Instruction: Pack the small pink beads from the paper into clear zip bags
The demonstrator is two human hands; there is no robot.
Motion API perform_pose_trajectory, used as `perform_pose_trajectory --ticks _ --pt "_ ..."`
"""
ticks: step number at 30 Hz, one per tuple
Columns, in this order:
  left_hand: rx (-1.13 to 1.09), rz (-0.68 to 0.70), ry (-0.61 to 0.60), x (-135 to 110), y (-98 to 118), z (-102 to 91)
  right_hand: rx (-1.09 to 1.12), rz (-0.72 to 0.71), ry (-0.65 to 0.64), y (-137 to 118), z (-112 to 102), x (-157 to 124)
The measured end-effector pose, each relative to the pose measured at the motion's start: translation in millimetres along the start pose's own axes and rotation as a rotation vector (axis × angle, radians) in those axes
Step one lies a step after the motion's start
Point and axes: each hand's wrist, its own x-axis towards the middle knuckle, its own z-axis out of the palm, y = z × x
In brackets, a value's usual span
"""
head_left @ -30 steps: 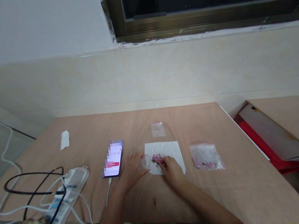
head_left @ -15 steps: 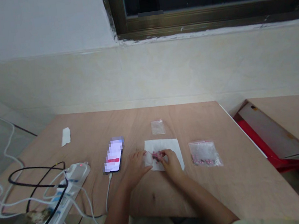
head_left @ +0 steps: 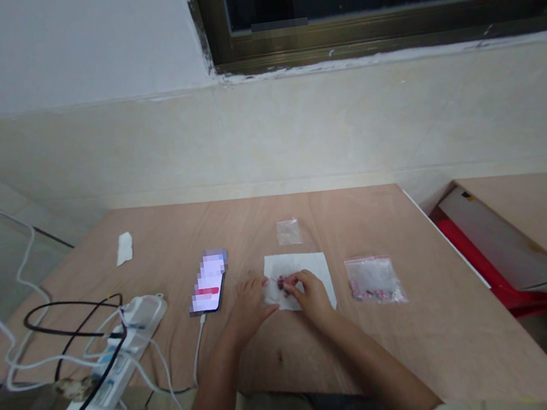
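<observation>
Two hands meet on the white tissue [head_left: 308, 262]: your left hand [head_left: 250, 311] steadies a small clear cup [head_left: 271, 292] at its centre, while your right hand [head_left: 312, 298] pinches pink beads [head_left: 281, 285] just beside the cup, over the tissue so nothing rolls away.

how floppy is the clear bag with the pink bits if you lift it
The clear plastic bag looks thin, so it would probably droop and feel light. The pink pieces lying along its lower edge seem loose, so they would likely slide toward the lowest corner.
</observation>
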Motion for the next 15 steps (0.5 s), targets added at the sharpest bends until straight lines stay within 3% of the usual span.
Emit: perform_pose_trajectory --ticks 2,6,10,15 --pt "-0.001 0.011 0.021 3.1 -1.1 3.1 0.009 -0.001 0.011 -5.6 1.1 2.1" --pt "0.015 -0.003 0.042 8.3 -8.9 6.2 -0.202 0.116 0.053 2.1 2.5 8.8" --pt "0.039 -0.003 0.057 12.7 -16.2 4.2 -0.314 0.140 -0.054 15.4 4.7 12.4" --pt "0.055 -0.024 0.015 17.6 -14.6 0.2 -0.375 0.138 -0.107 14.3 7.2 13.6"
